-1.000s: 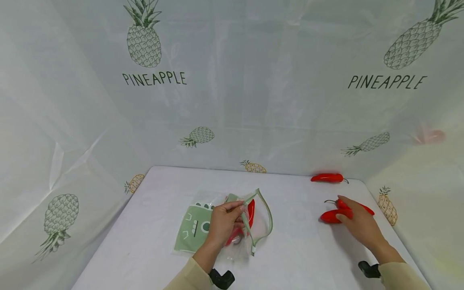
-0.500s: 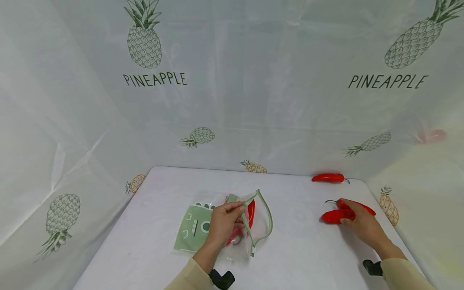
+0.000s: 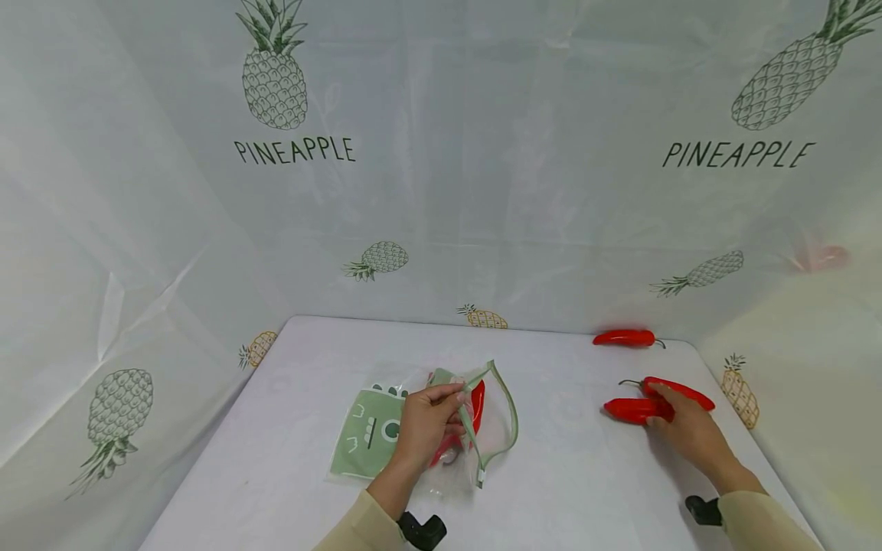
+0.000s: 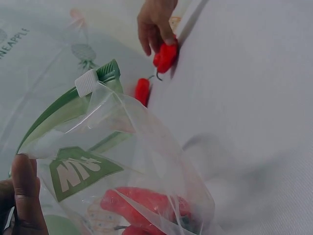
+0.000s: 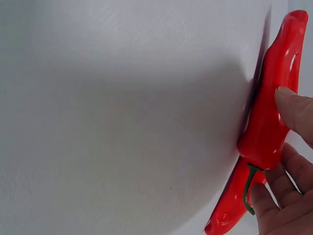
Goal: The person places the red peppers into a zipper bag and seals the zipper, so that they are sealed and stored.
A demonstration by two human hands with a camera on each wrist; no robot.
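Observation:
My left hand (image 3: 429, 422) pinches the green rim of a clear zip bag (image 3: 498, 453), whose mouth gapes to the right. Red chili peppers (image 4: 146, 208) show through the bag's film in the left wrist view, and a white slider (image 4: 86, 82) sits on its zip. On the table's right side, my right hand (image 3: 691, 428) holds a red chili pepper (image 5: 274, 107), thumb on one side and fingers on the other, by its green-stemmed end. Another chili pepper (image 3: 678, 392) lies just behind it, partly covered by the fingers.
A third loose chili pepper (image 3: 623, 338) lies at the table's back right edge. Under the left wrist is a flat green printed panel (image 3: 365, 436) in clear film. A pineapple-print curtain (image 3: 482, 191) rises behind the white table (image 3: 276, 459).
The near chili pepper under my right hand has shifted slightly left and lies straighter, its tip pointing left. My left hand and the bag have stayed still.

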